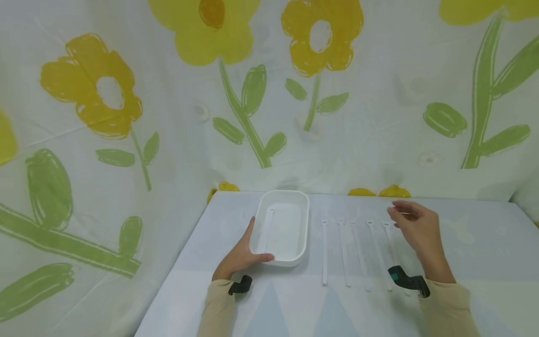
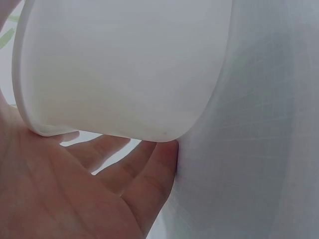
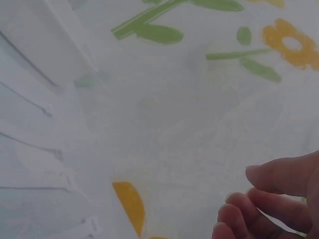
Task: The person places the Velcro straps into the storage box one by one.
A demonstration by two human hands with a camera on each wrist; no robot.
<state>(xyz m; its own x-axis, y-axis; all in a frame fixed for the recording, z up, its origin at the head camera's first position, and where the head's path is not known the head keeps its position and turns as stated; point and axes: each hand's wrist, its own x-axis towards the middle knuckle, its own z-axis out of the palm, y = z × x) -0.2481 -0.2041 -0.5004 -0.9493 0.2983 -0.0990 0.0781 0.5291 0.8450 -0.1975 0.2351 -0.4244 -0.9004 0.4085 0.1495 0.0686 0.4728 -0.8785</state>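
Observation:
My left hand (image 1: pixel 241 255) holds a white plastic tray (image 1: pixel 304 229) at its near left corner. In the head view the thumb lies along the near side and the fingers reach up the left side. The left wrist view shows the fingers against the outer wall of the tray (image 2: pixel 129 69). Inside the tray lies one white cable tie (image 1: pixel 268 229). My right hand (image 1: pixel 421 229) hovers by the head of the rightmost cable tie (image 1: pixel 389 238), fingers loosely bent. In the right wrist view that hand (image 3: pixel 271 199) has nothing between thumb and fingers.
Several white cable ties, among them the leftmost cable tie (image 1: pixel 324 252), lie side by side right of the tray, heads toward the back. A flowered cloth (image 1: pixel 362 140) hangs behind the pale table (image 1: pixel 484 252) and along its left side.

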